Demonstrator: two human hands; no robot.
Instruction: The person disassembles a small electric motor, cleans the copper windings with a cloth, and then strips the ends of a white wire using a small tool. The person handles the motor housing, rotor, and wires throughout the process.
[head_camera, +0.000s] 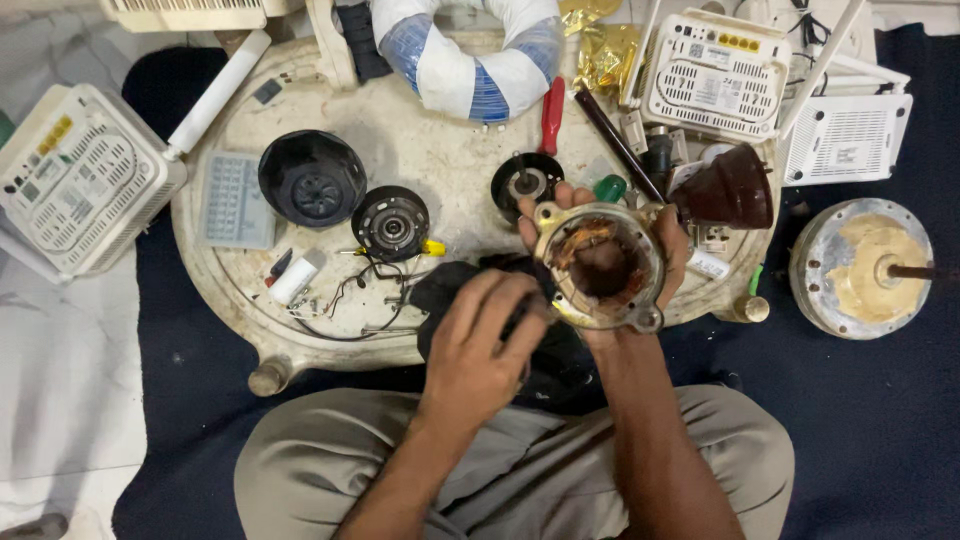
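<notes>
In the head view, your right hand (610, 225) cupped a round, pale metal motor housing with copper windings inside (602, 265), fingers wrapped around its far rim and wall, holding it open side up just above the near edge of the worn, round cream table (420, 150). Your left hand (478, 350) was closed on a black cloth (450, 290), with a thin dark tool that was hard to make out in its fingers, pressed against the housing's near-left rim.

On the table lay a black domed plastic cover (312, 178), just beside it a black round motor end plate with a bearing (391, 223), and farther back a smaller dark disc with a shaft (527, 182) beside a red-handled screwdriver (551, 115). A brown ribbed cap (733, 187) sat near your right fingers. White perforated router boxes (715, 75) stood at the table's far right, and a round metal rotor plate (865, 267) rested on the dark blue floor cloth (870, 430).
</notes>
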